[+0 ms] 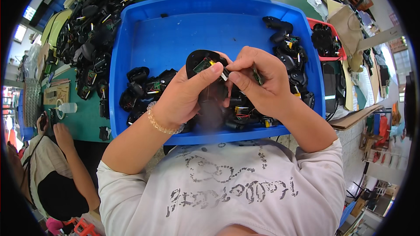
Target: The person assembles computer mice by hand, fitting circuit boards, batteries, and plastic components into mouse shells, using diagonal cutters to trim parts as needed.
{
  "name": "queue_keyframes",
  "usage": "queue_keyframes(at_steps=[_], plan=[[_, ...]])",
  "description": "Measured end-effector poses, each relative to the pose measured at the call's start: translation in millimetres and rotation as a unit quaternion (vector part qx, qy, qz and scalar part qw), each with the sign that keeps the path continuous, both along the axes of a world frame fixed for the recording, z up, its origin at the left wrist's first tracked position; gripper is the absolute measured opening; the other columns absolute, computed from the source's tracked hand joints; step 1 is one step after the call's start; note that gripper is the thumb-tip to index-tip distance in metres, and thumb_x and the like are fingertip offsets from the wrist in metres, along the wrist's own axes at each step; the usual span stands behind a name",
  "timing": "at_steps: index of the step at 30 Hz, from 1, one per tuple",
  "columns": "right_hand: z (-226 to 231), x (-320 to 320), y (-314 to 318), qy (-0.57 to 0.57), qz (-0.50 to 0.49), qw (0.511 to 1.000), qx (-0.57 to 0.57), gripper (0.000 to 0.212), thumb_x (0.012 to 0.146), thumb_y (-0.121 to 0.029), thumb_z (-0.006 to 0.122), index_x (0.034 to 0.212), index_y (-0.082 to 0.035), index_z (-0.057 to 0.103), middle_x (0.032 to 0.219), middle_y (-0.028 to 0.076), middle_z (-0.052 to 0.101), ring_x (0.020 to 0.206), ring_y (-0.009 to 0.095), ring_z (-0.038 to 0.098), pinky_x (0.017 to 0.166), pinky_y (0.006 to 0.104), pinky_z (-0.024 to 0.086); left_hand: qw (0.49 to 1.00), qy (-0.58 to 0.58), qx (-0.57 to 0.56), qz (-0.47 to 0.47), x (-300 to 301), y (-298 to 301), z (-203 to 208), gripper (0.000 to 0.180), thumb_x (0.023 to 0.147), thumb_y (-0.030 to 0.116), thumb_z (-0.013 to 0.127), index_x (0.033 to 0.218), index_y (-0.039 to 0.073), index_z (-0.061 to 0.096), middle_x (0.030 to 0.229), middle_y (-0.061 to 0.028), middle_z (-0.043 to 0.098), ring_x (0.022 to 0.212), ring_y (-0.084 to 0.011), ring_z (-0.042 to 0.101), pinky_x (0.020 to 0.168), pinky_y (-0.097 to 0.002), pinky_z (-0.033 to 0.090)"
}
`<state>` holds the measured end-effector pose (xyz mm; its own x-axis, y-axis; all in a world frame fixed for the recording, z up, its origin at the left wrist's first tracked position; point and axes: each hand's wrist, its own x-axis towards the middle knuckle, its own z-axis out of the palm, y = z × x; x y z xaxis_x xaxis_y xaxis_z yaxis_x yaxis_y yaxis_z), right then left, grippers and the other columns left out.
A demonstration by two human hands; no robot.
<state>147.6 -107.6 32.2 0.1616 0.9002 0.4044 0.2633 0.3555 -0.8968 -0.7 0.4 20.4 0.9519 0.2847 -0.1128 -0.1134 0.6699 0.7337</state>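
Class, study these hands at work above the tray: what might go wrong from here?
1. The green piece tucked in the right hand might slip among the black units.
2. The black housing, held above the blue tray by the left hand, might drop.
3. The bracelet might snag on parts below.

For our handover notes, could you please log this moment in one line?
left hand: black shell; right hand: green board, beside shell; blue tray: black parts inside

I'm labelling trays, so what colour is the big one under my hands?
The big tray is blue; it shows best in the head view.
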Motion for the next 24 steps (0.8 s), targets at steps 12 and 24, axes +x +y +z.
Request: queue_keyframes(at_steps=[12,24], plan=[[2.6,-15.2,-2.4,0.084,-0.02,0.992,-0.096,0.003,0.092,-0.003,0.049,0.09,-0.001,0.048,0.071,0.003,0.051,0.062,0.01,0.057,0.057,0.0232,0.045,0.996,0.036,0.027,0.074,-0.6,-8.3,-0.1,0.025,0.086,0.015,0.056,0.107,0.003,0.051,0.079,-0.0099,0.059,0.064,-0.0182,0.058,0.058,-0.0292,0.049],[-5.3,-8.2,1.6,0.39,0.066,0.908,-0.137,0.013,0.096,-0.016,0.046,0.088,-0.005,0.046,0.068,0.001,0.047,0.068,0.014,0.059,0.058,0.0242,0.045,0.993,0.034,0.04,0.101,6.5,-12.8,2.9,0.029,0.08,0.017,0.054,0.105,0.004,0.049,0.071,-0.0122,0.055,0.058,-0.0196,0.055,0.055,-0.0294,0.047]])
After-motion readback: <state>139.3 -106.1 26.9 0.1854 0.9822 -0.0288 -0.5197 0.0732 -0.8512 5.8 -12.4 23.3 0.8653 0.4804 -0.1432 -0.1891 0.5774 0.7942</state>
